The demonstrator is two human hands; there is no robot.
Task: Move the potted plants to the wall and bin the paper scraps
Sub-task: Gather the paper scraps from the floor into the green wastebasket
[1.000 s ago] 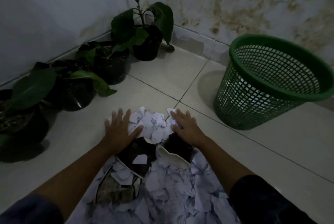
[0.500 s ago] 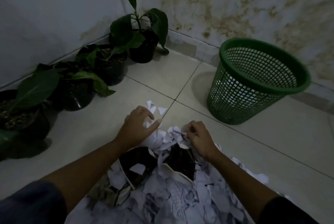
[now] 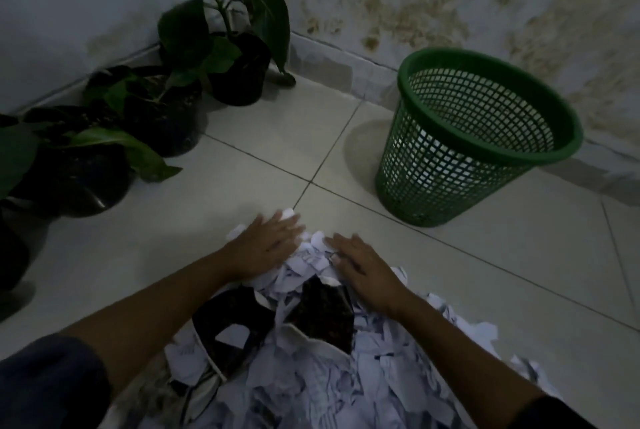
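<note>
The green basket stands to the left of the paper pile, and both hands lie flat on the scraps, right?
Not quite. In the head view the green basket stands to the right of the paper pile; both the left hand and right hand do lie flat on the scraps.

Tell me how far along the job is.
Done: the potted plants stand along the wall. In hand: left hand and right hand lie flat on the paper scraps. Left: the pile is on the floor; scraps in the green bin cannot be made out.
</note>
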